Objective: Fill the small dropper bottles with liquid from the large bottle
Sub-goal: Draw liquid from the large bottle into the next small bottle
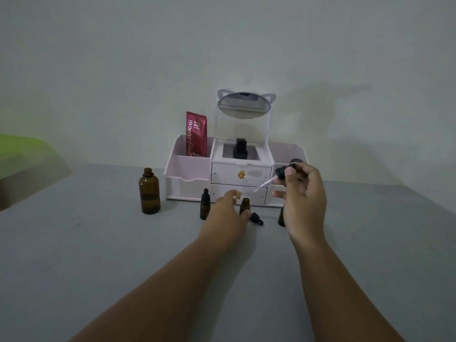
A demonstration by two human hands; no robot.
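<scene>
The large amber bottle (149, 192) stands uncapped on the grey table at the left. Three small amber dropper bottles stand in front of the organizer: one capped (204, 205), one open in the middle (244, 205), and one (281, 216) half hidden behind my right wrist. My left hand (228, 213) is beside the open middle bottle, thumb touching its side. A loose black dropper cap (256, 218) lies just right of it. My right hand (304, 193) holds a black-topped dropper (283, 172) in the air, its glass tube slanting down to the left.
A white and pink cosmetic organizer (187, 174) with drawers and a cat-ear mirror (243, 106) stands against the wall. It holds a red sachet (196, 134) and a black bottle (240, 148). A green object (22, 149) sits at the far left.
</scene>
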